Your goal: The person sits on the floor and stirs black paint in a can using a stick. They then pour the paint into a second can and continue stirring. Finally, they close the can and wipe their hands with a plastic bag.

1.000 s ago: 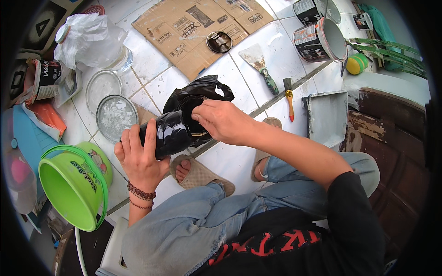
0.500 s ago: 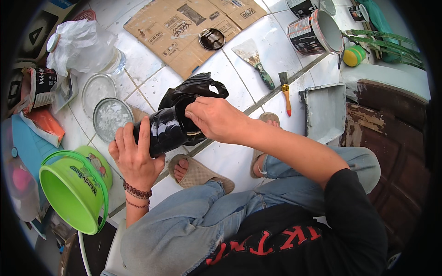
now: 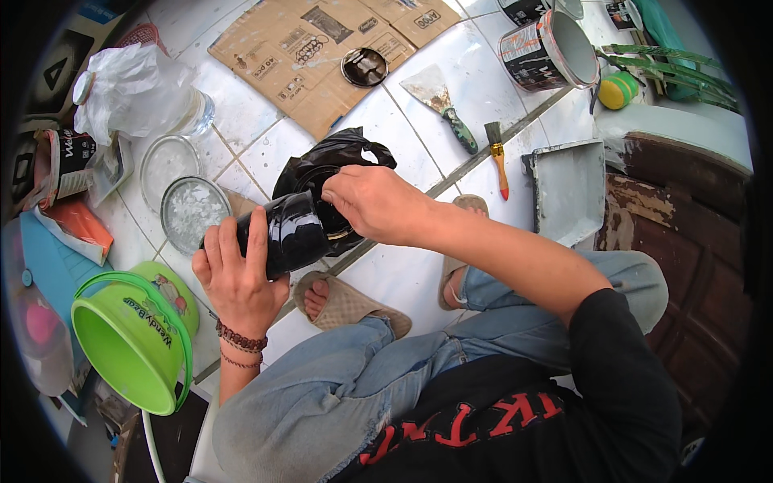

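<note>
A glossy black can-shaped container [image 3: 288,233] lies tipped on its side, mouth to the right, with my left hand [image 3: 233,256] wrapped round its base end. At its mouth, the fingers of my right hand [image 3: 366,200] are pinched together; whatever they hold, if anything, is hidden. Just behind and under the mouth is a black plastic bag [image 3: 326,157] on the tiled floor, its inside mostly covered by my right hand and the container. A round lid [image 3: 365,68] with a dark glossy coating rests on flattened cardboard [image 3: 282,68].
Right of the bag lie a putty knife [image 3: 443,109], a paintbrush [image 3: 498,161] and a grey-stained tray [image 3: 568,193]. A used paint bucket [image 3: 547,52] tilts at the far right. Leftward are two round lids [image 3: 193,213], a plastic-draped bottle [image 3: 133,92] and a green bucket [image 3: 129,342].
Both hands stay at the container, with only slight shifts. The whole view has moved slightly.
</note>
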The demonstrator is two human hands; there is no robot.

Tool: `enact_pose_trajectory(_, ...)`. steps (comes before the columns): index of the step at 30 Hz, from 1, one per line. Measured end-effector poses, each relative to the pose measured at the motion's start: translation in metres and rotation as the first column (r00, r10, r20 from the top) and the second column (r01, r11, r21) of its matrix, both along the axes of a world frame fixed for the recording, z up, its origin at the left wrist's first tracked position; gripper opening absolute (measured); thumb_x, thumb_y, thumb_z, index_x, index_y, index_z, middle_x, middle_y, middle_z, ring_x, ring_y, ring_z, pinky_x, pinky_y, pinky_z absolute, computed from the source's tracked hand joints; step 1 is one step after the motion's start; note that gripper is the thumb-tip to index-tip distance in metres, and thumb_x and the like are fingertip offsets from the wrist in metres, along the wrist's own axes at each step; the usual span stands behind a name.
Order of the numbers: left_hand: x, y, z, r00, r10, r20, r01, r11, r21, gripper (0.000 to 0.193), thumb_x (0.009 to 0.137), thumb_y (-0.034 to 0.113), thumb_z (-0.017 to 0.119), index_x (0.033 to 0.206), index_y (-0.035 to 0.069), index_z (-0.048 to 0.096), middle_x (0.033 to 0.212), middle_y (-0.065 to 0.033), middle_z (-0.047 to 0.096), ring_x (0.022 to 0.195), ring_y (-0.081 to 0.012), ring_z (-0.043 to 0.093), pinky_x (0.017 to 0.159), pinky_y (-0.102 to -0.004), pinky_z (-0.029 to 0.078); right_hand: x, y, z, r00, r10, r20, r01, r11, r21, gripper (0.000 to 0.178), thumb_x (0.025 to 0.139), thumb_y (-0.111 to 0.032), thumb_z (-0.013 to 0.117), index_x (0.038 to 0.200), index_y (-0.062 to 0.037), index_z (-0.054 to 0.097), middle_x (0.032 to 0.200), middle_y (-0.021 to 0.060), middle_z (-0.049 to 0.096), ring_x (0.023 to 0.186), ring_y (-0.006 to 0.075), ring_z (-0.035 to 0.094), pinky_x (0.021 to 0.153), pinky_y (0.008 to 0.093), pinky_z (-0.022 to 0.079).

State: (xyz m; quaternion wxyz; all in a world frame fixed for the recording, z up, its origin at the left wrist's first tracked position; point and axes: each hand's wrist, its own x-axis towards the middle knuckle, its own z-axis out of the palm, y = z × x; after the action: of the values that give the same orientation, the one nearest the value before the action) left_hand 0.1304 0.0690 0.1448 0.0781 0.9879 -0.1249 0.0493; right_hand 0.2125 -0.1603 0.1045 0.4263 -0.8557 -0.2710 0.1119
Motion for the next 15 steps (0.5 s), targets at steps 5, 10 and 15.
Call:
enact_pose_trajectory(5,0.000,-0.001,0.001,1.000,-0.001,-0.015,0.002,1.000,0.005,0.074,0.058,0.017,0.075,0.131,0.013,0.062,0.119,-0.0121,0.056,0.112,-0.0290,0.054,0.093,-0.0404,0.031,-0.004,-0.004,0.005,0.996,0.033,0.081,-0.031,0.999,-0.027,0.009,0.091,-0.008,0.062,0.092,0.0010,0.062,0.082,0.0194,0.061,0.079,0.0387,0.064,0.072,0.0467,0.053)
enact_pose_trajectory(10,0.001,0.000,0.000,1.000,-0.012,0.009,0.012,1.000,0.019,0.074,0.058,0.017,0.075,0.131,0.013,0.062,0.118,-0.0122,0.057,0.112,-0.0290,0.054,0.093,-0.0398,0.031,0.004,0.004,0.009,0.995,-0.059,0.080,0.056,0.998,0.035,0.010,0.090,-0.009,0.063,0.092,0.0016,0.062,0.079,0.0191,0.061,0.078,0.0393,0.064,0.070,0.0472,0.053)
enact_pose_trajectory(15,0.001,-0.001,0.001,1.000,-0.020,0.009,0.019,1.000,0.019,0.073,0.059,0.017,0.075,0.131,0.013,0.062,0.118,-0.0122,0.057,0.112,-0.0289,0.054,0.093,-0.0398,0.031,-0.005,-0.001,0.001,1.000,0.024,0.009,-0.024,0.999,0.023,0.009,0.091,-0.004,0.065,0.098,0.0014,0.063,0.083,0.0162,0.063,0.077,0.0373,0.064,0.069,0.0436,0.054)
